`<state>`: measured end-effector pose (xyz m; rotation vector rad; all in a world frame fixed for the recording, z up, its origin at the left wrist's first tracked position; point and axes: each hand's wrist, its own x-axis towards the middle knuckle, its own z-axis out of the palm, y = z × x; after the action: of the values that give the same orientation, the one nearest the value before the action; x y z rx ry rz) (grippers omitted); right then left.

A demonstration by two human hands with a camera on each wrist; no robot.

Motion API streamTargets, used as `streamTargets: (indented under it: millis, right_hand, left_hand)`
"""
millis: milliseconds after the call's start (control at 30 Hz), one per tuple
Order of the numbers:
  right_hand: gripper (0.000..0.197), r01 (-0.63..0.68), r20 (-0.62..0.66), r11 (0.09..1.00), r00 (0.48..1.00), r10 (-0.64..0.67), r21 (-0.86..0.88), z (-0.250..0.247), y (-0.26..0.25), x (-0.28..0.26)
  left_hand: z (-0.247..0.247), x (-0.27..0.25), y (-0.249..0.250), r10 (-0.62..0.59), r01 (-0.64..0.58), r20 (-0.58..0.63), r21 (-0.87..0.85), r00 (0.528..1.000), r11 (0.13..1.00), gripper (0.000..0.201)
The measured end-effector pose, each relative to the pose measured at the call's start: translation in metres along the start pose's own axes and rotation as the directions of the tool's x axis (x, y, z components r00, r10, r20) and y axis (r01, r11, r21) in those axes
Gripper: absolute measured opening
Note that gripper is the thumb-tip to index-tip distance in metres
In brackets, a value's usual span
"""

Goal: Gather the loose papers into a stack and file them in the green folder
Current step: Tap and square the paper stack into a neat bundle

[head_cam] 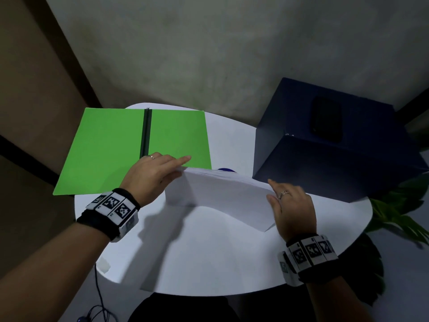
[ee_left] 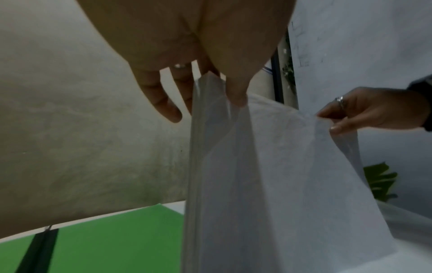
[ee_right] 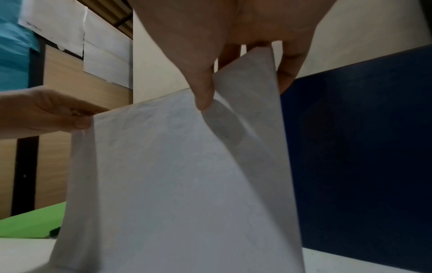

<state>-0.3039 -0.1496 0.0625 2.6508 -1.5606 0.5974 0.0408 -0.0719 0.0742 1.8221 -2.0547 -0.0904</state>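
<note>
A stack of white papers [head_cam: 220,194] stands upright on its lower edge on the white table [head_cam: 209,252], held between both hands. My left hand [head_cam: 157,173] pinches the stack's upper left corner, thumb in front and fingers behind, as the left wrist view shows on the papers [ee_left: 257,175]. My right hand [head_cam: 290,205] pinches the upper right corner, where the sheets [ee_right: 187,175] bend under the thumb. The green folder [head_cam: 130,147] lies open and flat at the table's far left, its dark spine [head_cam: 145,133] running down the middle.
A large dark blue box [head_cam: 336,140] stands at the right, close behind the papers, with a black phone-like object [head_cam: 327,122] on top. Green plant leaves [head_cam: 394,212] reach in past the table's right edge. A cable [head_cam: 99,298] hangs at the lower left.
</note>
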Motion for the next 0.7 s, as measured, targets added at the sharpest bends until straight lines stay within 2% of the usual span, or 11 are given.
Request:
streamTargets:
  millis: [67, 133, 233, 333, 433, 500, 567, 633, 667, 700]
  right_hand:
    - [0.031, -0.019, 0.037, 0.999, 0.999, 0.018, 0.028, -0.003, -0.002, 0.004]
    - [0.024, -0.049, 0.080, 0.997, 0.996, 0.044, 0.060, -0.011, -0.003, 0.008]
    - [0.022, -0.057, 0.123, 0.996, 0.991, 0.049, 0.064, -0.025, -0.004, 0.008]
    - [0.029, -0.062, 0.255, 0.998, 0.965, 0.066, -0.021, -0.027, -0.012, 0.007]
    - [0.038, 0.003, 0.349, 0.994, 0.936, 0.037, -0.111, -0.024, -0.039, 0.020]
    - [0.034, 0.065, 0.384, 0.993, 0.923, -0.022, -0.100, -0.017, -0.063, 0.032]
    - [0.024, 0.081, 0.433, 0.993, 0.900, -0.038, -0.081, -0.014, -0.080, 0.042]
    - [0.017, -0.026, 0.404, 0.999, 0.914, 0.032, -0.019, -0.020, -0.079, 0.048]
    - [0.015, -0.096, 0.353, 0.995, 0.932, 0.078, 0.035, -0.024, -0.073, 0.049]
    - [0.012, -0.172, 0.298, 0.977, 0.946, 0.129, 0.125, -0.028, -0.066, 0.049]
  left_hand:
    - [-0.006, 0.009, 0.012, -0.071, 0.072, 0.029, -0.017, 0.997, 0.997, 0.023]
    - [-0.015, 0.012, 0.017, -0.088, 0.088, 0.039, 0.008, 0.995, 0.996, 0.014]
    - [-0.020, 0.008, 0.014, -0.073, 0.071, 0.070, 0.031, 0.995, 0.997, 0.012]
    - [-0.008, 0.008, 0.015, -0.067, 0.034, 0.216, 0.152, 0.974, 0.988, 0.019]
    - [0.000, 0.013, 0.020, -0.068, 0.008, 0.256, 0.230, 0.964, 0.973, 0.014]
    - [0.003, 0.015, 0.022, -0.036, -0.022, 0.235, 0.237, 0.971, 0.971, 0.009]
    - [0.002, 0.015, 0.021, -0.006, -0.034, 0.162, 0.240, 0.987, 0.970, 0.009]
    - [-0.005, 0.011, 0.016, -0.078, 0.085, -0.065, 0.118, 0.995, 0.989, 0.031]
    - [-0.010, 0.007, 0.012, -0.190, 0.195, -0.225, 0.000, 0.956, 0.981, 0.053]
    - [-0.013, 0.002, 0.008, -0.335, 0.295, -0.342, -0.165, 0.878, 0.941, 0.078]
